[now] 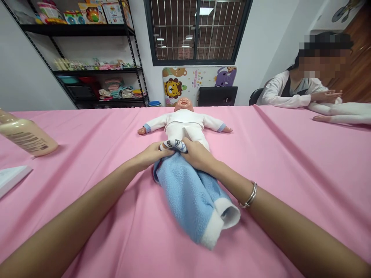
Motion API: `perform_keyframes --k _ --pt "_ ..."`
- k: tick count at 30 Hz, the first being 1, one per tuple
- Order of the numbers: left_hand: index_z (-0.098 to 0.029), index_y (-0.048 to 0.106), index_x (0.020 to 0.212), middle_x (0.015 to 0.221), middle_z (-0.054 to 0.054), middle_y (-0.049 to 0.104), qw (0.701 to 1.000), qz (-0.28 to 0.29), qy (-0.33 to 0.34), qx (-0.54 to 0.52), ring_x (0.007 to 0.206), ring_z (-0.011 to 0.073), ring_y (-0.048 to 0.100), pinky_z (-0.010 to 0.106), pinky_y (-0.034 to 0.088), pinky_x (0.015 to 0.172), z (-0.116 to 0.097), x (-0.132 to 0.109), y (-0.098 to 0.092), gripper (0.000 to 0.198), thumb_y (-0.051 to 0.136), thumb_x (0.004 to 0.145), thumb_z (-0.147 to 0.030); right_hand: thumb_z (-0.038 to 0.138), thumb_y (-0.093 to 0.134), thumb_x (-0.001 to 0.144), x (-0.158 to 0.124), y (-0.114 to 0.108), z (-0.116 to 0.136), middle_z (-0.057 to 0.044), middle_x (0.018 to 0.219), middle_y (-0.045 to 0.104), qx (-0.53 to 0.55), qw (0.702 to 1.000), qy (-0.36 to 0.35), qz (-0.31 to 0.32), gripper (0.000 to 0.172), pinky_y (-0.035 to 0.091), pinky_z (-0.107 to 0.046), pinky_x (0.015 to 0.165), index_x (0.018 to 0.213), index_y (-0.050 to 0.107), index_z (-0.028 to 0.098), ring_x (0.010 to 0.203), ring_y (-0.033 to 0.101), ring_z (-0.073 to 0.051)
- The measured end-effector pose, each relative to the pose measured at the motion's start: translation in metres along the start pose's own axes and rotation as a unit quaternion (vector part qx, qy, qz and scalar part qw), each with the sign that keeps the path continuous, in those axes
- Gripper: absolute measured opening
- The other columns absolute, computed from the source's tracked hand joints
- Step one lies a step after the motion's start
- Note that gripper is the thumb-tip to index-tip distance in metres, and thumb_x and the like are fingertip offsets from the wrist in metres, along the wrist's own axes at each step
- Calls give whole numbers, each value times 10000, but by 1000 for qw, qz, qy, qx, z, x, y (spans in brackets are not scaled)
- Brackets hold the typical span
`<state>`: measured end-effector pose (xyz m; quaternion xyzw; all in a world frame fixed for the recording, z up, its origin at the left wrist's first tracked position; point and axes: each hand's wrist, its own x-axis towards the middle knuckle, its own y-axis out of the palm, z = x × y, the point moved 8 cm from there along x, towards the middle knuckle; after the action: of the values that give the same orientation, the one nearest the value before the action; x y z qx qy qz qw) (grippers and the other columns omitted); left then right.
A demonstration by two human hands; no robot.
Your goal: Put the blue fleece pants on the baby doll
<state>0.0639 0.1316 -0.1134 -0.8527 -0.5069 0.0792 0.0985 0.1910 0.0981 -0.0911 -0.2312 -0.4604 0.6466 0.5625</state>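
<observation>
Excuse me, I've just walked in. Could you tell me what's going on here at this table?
A person is working at a pink-covered table with a baby doll lying on its back in a white outfit. Their left hand and right hand grip the edge of a blue fleece garment at the doll's socked feet. A cream-coloured bottle lies to the left, and a seated person rests their hands on the table's far right.

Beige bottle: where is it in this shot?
Far left in the head view, the beige bottle lies on the pink tablecloth, left of the person's left hand, just beyond a flat white item.
</observation>
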Motion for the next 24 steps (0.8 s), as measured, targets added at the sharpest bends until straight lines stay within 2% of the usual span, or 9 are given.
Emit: perform_keyframes --k 2,4,7,10,14,16,18,21,24 --pt "-155 645 1001 993 37 678 988 -92 27 -120 866 168 618 242 481 759 -2 0 -5 447 817 645 -364 159 487 866 3 -6 -1 -120 977 658 75 997 -8 -34 164 392 -308 720 1006 564 121 866 589 -239" --pt "-180 603 1097 1084 44 668 973 -138 35 -184 910 171 632 245 500 778 -2 0 -3 494 805 682 -356 120 503 811 6 -14 -2 -113 1013 657 182 981 -19 -59 215 435 -324 814 1008 589 101 919 590 -229" --pt "-225 552 1240 1219 64 642 974 -99 41 -198 1019 205 641 279 529 847 -9 2 8 584 791 734 -392 93 505 752 10 -19 -9 -85 1058 668 318 946 8 -61 291 457 -345 915 1021 613 104 970 597 -213" --pt "-232 562 1271 1238 67 643 982 -72 44 -167 1059 220 635 282 528 882 -17 -1 12 664 842 685 -372 91 501 718 11 -22 -16 -59 1095 671 353 933 21 -67 356 453 -369 976 1051 621 129 1017 597 -213" --pt "-164 668 1068 1017 54 693 985 -130 32 -110 872 183 628 258 496 754 -14 -6 3 471 808 693 -411 129 513 704 11 -26 -15 -103 1117 655 300 949 -50 -83 398 435 -414 1022 1088 610 96 1058 592 -242" --pt "-146 679 926 870 29 669 982 -162 61 -76 757 154 575 243 446 667 -17 -7 -2 389 773 711 -456 164 549 710 10 -24 -13 -121 1262 598 293 952 -73 -56 506 377 -438 1100 1211 570 100 1185 544 -255" --pt "-152 643 792 729 3 599 978 -182 92 -38 647 129 495 239 374 579 -20 -8 -6 389 748 725 -520 194 590 716 9 -20 -11 -89 1413 503 313 947 -73 -13 628 290 -443 1178 1338 513 163 1331 440 -250" --pt "-177 518 610 566 -15 453 980 -185 75 -9 516 107 370 251 254 483 -19 -6 -9 541 696 727 -674 189 612 699 6 -14 -14 -30 1439 488 382 923 -24 42 668 271 -448 1201 1359 521 246 1376 398 -248" --pt "-162 597 634 609 32 545 992 -125 24 -21 538 130 455 252 317 486 -17 -3 -8 606 688 682 -760 143 600 660 5 -11 -19 -47 1366 554 475 878 33 53 638 357 -437 1160 1294 563 206 1275 500 -249"
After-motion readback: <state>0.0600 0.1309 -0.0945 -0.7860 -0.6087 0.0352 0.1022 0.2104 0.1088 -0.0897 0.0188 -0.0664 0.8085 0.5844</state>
